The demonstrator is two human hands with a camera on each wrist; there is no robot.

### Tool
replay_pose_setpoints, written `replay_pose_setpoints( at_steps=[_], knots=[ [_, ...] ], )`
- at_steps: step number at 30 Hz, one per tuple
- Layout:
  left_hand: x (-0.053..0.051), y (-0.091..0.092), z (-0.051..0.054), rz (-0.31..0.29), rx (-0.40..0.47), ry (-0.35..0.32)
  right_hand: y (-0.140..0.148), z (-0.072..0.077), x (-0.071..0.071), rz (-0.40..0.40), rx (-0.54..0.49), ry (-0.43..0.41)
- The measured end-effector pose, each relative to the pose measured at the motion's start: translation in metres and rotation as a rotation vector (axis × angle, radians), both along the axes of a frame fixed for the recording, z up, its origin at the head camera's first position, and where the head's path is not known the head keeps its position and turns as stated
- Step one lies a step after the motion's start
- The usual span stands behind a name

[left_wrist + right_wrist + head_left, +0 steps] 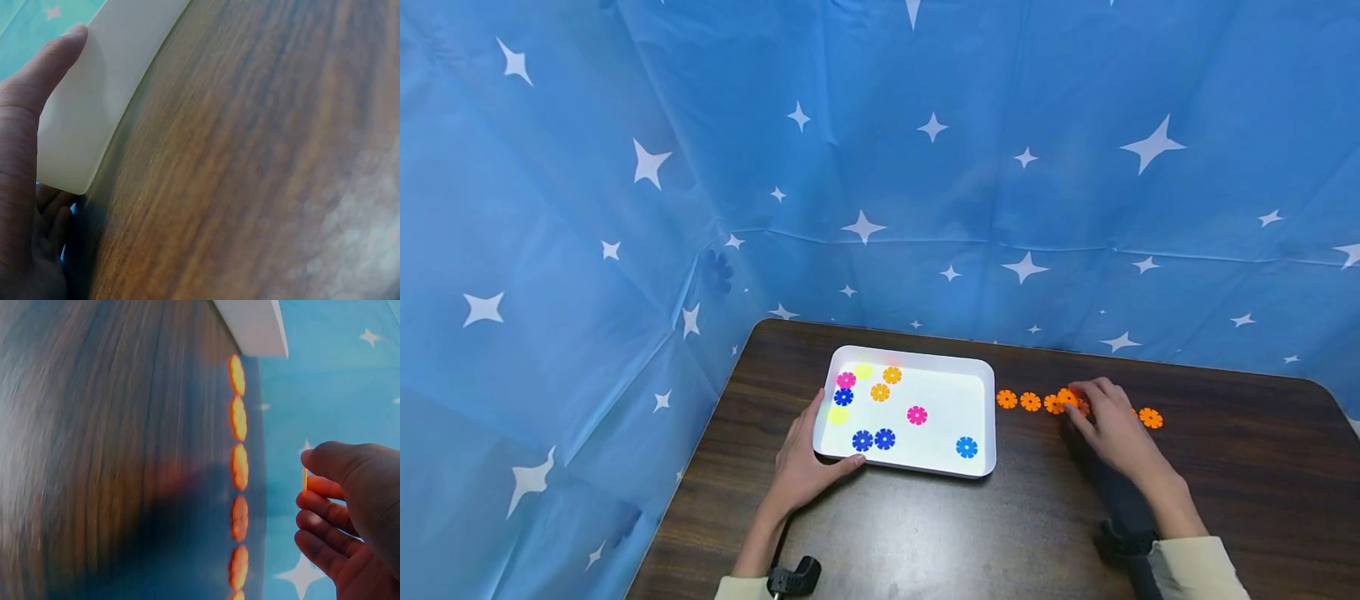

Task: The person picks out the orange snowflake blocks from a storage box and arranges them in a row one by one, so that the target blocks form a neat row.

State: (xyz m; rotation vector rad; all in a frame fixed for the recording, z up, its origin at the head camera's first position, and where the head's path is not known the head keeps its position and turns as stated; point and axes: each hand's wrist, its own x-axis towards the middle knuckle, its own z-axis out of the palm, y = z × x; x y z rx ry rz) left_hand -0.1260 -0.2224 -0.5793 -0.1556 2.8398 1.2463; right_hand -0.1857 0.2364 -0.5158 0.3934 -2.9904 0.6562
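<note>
Item one, your left hand (803,471): thumb along the near rim, fingers curled about the near-left corner of the white tray (951,387). Item two, your right hand (1116,429): thumb and fingertips pinching one orange disc (304,478), edge-on in the right wrist view and clear of the surface (925,533). Item three, an orange row (240,467) lying on the surface, starting just beside the tray's right wall. Tray contents: pink discs (917,415), yellow discs (838,415), amber discs (880,392), dark blue discs (885,439), one lighter blue disc (967,447). Step in hand, as judged: colour sorting, orange portion; whether you are laying or lifting is unclear. Next move, if laying: lower it flat, release gently, leave neighbours undisturbed.
</note>
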Motion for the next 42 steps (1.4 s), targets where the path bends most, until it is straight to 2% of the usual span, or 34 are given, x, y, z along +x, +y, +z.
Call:
replay_pose_setpoints(
  at_steps=[17,30,42],
  knots=[
    [0.0,-0.001,-0.003,0.001,-0.017,-0.014,0.05,-0.006,0.008,-0.111,-0.009,-0.016],
    [-0.001,0.0,-0.001,-0.001,-0.008,-0.008,0.093,-0.013,0.015,-0.195,-0.003,-0.037],
    [-0.002,-0.001,-0.004,0.003,-0.023,-0.008,0.117,-0.019,0.018,-0.253,0.011,-0.048]
  ],
)
